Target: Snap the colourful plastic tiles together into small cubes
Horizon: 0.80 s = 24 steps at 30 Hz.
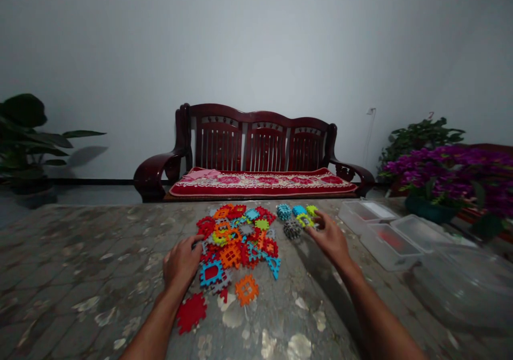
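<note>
Hands working well apart, grip unclear on both: left hand (181,263) touching edge of interlocking plastic puzzle pieces (236,242) mid-counter (80,274), right hand (326,237) at small piece cluster (294,221) near far edge. Knuckles catching pieces risking scatter, cluster sliding off far edge. Clear plastic storage boxes (388,248) crowding right; patterned counter stretching left.

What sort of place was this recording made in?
Probably a living room in a home: a wooden bench with a red cushion stands against the wall, a potted plant stands nearby, and toy puzzle pieces lie on a table.
</note>
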Each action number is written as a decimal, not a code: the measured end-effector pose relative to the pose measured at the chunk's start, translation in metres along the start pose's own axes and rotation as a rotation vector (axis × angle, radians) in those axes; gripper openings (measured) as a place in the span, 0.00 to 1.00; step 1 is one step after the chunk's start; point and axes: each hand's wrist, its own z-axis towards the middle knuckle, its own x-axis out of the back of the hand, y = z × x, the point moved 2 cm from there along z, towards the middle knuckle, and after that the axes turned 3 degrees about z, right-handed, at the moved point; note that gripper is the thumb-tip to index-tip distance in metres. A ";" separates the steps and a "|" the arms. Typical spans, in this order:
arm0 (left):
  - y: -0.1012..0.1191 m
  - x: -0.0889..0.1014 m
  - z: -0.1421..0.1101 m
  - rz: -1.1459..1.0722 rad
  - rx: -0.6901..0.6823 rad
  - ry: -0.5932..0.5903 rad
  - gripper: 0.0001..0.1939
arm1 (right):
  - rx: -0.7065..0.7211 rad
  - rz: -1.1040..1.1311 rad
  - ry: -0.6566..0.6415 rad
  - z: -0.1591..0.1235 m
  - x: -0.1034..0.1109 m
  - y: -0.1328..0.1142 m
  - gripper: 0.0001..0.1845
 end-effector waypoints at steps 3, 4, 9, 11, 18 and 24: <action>-0.002 -0.003 0.001 0.004 -0.009 0.011 0.22 | -0.214 -0.015 0.030 0.046 0.010 0.027 0.34; -0.003 -0.004 0.002 0.007 -0.014 0.019 0.22 | -0.258 -0.054 0.032 0.059 0.011 0.036 0.34; -0.006 -0.007 0.002 0.030 -0.011 0.065 0.21 | -0.343 -0.250 -0.033 0.095 0.000 0.069 0.34; -0.007 -0.008 0.002 0.031 -0.010 0.072 0.20 | -0.365 -0.302 -0.065 0.102 -0.008 0.075 0.34; -0.007 -0.007 0.003 0.028 0.007 0.033 0.22 | -0.387 -0.418 -0.128 0.118 -0.024 0.087 0.33; -0.006 -0.005 0.002 0.044 0.020 0.016 0.22 | -0.355 -0.451 -0.157 0.114 -0.031 0.092 0.33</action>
